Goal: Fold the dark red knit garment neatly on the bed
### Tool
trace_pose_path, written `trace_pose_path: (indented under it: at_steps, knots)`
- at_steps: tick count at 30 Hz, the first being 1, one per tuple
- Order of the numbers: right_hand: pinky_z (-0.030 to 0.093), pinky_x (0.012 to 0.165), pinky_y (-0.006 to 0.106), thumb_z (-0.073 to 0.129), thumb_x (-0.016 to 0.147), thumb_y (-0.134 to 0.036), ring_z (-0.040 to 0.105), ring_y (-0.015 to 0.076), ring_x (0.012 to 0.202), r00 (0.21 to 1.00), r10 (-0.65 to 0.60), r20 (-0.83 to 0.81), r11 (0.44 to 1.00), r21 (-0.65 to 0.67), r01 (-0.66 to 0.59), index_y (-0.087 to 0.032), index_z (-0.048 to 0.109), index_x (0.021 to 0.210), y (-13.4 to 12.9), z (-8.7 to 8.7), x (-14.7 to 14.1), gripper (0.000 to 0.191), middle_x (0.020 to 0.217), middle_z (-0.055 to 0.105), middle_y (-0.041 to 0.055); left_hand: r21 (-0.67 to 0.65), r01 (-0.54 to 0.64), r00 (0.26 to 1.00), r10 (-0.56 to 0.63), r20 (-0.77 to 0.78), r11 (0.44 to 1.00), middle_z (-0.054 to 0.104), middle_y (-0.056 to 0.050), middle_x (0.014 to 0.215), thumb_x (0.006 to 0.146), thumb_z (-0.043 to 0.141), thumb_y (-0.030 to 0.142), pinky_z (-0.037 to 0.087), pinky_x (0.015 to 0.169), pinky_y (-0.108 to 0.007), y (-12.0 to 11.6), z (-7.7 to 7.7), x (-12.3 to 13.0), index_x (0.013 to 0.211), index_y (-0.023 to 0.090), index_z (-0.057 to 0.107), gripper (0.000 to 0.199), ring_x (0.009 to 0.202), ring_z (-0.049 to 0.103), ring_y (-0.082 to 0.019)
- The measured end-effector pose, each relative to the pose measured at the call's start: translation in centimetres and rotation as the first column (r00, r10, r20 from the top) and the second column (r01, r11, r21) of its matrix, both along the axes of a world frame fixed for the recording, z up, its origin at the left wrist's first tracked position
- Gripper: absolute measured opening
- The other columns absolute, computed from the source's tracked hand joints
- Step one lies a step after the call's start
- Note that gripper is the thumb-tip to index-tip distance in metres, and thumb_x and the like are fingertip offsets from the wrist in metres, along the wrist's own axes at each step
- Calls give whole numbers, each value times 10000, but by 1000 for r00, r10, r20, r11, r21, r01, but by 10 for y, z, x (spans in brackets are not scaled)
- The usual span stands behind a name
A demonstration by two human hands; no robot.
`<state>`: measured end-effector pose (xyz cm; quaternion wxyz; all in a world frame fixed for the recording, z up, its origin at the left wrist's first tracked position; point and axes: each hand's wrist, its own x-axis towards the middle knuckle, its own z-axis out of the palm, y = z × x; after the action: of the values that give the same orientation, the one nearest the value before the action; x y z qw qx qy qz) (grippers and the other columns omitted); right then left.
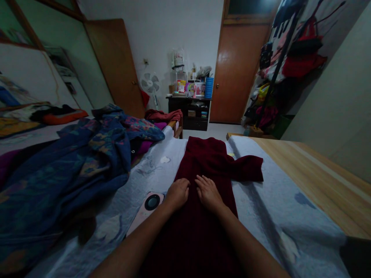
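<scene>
With the garment lying up to the bed's far edge, the right hand rests flat, the left hand bent, grip indeterminable, apparently for smoothing; the next move likely calls for even pressure.

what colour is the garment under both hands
Dark red, a deep maroon garment; the head view shows it.

In dim light, a desk is standing before a pale wall, with a fan rising on the desk's left and a closed door standing on its right.
</scene>
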<state>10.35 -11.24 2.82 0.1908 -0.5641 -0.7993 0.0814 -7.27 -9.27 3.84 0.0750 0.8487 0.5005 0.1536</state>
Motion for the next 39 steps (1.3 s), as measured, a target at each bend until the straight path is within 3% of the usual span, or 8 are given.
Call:
trace_pose_path:
  at_steps: [3, 5, 13, 18, 23, 29, 34, 39]
  knots:
    - [221, 1121, 415, 366, 921, -259, 321, 221, 1358, 1000, -4, -6, 1000, -5, 4, -218, 499, 1335, 0, 0, 0, 437, 1457, 413, 14, 119, -38, 999, 37, 7, 992, 523, -98, 1352, 891, 376, 157, 314, 1088, -379, 36, -4, 7, 1233, 153, 525, 373, 1295, 421, -212]
    - [217, 1124, 414, 366, 918, -255, 316, 221, 1361, 1000, -8, -9, 1000, -20, 8, -220, 500, 1335, 1, 1, 0, 439, 1459, 411, 9, 110, -46, 998, 51, -43, 993, 458, -108, 1420, 908, 371, 176, 288, 1106, -395, 59, -9, 13, 1308, 136, 468, 414, 1339, 369, -222]
    - [225, 1123, 443, 399, 904, -243, 309, 230, 1365, 999, 5, -38, 1000, -30, -6, -226, 490, 1342, 2, -2, 1, 447, 1466, 398, 6, -46, -157, 984, 152, -98, 987, 404, -129, 1459, 869, 393, 108, 299, 1097, -355, 127, -28, 34, 1373, 103, 400, 504, 1349, 359, -207]
    - [229, 1125, 444, 411, 902, -247, 306, 231, 1368, 999, 13, -44, 1000, -23, -14, -227, 484, 1346, 3, -3, 2, 450, 1466, 399, 8, -65, -289, 956, 284, -78, 955, 398, -166, 1454, 847, 387, 97, 340, 1066, -402, 148, -34, 52, 1390, 85, 372, 544, 1334, 380, -248]
    - [214, 1134, 429, 424, 894, -261, 293, 222, 1374, 999, 10, -44, 999, -50, -12, -217, 483, 1347, 3, -1, 3, 459, 1465, 400, 10, -8, -299, 953, 298, -57, 954, 355, -146, 1484, 867, 331, 85, 238, 1126, -386, 139, -37, 56, 1402, 67, 352, 535, 1372, 310, -224]
    - [191, 1140, 431, 431, 886, -306, 276, 227, 1381, 1000, 11, -28, 996, -93, -14, -213, 469, 1359, 2, 3, 2, 483, 1482, 373, 18, -36, -175, 979, 170, -111, 984, 440, -139, 1432, 843, 404, 106, 306, 1096, -371, 116, -28, 40, 1340, 94, 453, 499, 1336, 381, -224]
    - [174, 1143, 416, 425, 889, -333, 264, 222, 1385, 1000, 16, -14, 996, -87, -18, -214, 456, 1368, -1, 3, 2, 495, 1486, 366, 10, -36, -62, 987, 56, -149, 997, 457, -147, 1417, 874, 412, 159, 304, 1103, -351, 68, -22, 16, 1316, 71, 487, 457, 1319, 408, -233]
    - [159, 1143, 405, 402, 896, -336, 251, 217, 1390, 1000, 18, 22, 997, -74, -16, -209, 448, 1374, -3, 4, 1, 497, 1492, 356, 12, 76, 30, 987, -18, -159, 997, 420, -117, 1450, 880, 366, 124, 263, 1126, -402, 13, -29, -6, 1345, 125, 459, 474, 1347, 365, -220]
